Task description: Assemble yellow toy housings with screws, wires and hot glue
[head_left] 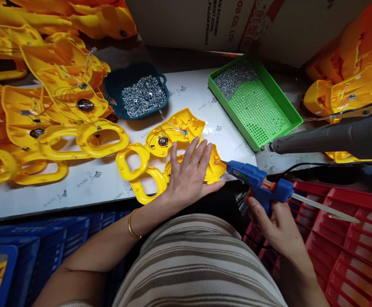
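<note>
My right hand is wrapped round the handle of a blue hot glue gun, with a clear glue stick jutting from its back end. The gun's nozzle meets the right end of a yellow plastic shell half. Over that shell my left hand lies flat, fingers spread, hiding most of it. Just behind, a second yellow shell half lies hollow side up, showing a round speaker, a small green circuit board and thin wires. Both shells have ring-shaped handles at their left.
Wired yellow shells are heaped at the left. A dark blue basin and a green perforated tray hold small metal screws. A dark power-driver-like tool reaches in from the right. Blue crates and a red crate stand below.
</note>
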### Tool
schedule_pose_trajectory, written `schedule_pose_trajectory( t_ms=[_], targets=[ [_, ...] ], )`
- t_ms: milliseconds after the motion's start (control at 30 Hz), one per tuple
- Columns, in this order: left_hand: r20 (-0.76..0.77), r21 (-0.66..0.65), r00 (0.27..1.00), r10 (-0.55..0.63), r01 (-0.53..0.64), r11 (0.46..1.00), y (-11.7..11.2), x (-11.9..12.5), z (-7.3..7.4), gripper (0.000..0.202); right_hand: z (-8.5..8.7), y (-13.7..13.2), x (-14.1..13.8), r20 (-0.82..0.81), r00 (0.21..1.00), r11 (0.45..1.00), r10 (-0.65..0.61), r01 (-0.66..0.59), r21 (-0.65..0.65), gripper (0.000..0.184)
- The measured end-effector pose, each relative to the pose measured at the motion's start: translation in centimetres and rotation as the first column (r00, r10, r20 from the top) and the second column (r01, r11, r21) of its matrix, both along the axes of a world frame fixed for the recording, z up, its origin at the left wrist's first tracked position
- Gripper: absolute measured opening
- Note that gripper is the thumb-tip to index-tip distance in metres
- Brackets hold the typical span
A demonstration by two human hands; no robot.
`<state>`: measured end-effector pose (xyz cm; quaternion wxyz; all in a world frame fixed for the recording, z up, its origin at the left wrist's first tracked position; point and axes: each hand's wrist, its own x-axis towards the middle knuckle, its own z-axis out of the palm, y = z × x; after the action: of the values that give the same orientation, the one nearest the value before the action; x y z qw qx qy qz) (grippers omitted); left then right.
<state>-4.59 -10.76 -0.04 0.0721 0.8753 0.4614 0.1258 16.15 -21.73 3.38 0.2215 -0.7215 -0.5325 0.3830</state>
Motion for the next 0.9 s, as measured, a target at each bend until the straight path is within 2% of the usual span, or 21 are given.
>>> schedule_pose_trajectory(
  t_ms=[333, 633, 733, 833, 900],
  targets=[
    [0.027, -0.011, 1.000, 0.011, -0.011, 1.000, 0.0, 0.0, -0.1, 0.087, 0.1, 0.1, 0.0, -0.052, 0.998, 0.999, -0.044, 0.042, -0.033, 0.037],
    [0.030, -0.028, 1.000, 0.003, -0.002, 1.000, 0.0, -0.2, 0.0, 0.088, 0.3, 0.5, 0.4, -0.198, 0.977, 0.991, -0.080, 0.057, -0.119, 0.036],
    [0.036, -0.025, 0.999, 0.003, -0.002, 1.000, 0.1, -0.3, -0.1, 0.089, 0.2, 0.6, 0.8, -0.337, 0.926, 0.977, -0.168, 0.112, -0.181, 0.038],
    [0.051, -0.022, 0.999, 0.008, -0.007, 1.000, 0.1, -0.4, -0.3, 0.089, 0.1, 0.7, 1.1, -0.539, 0.818, 0.960, -0.200, 0.053, -0.276, 0.036],
    [0.050, -0.019, 0.999, 0.013, -0.013, 1.000, 0.1, -0.3, -0.3, 0.090, 0.1, 0.9, 1.1, -0.642, 0.739, 0.962, -0.203, 0.029, -0.271, 0.034]
  ],
)
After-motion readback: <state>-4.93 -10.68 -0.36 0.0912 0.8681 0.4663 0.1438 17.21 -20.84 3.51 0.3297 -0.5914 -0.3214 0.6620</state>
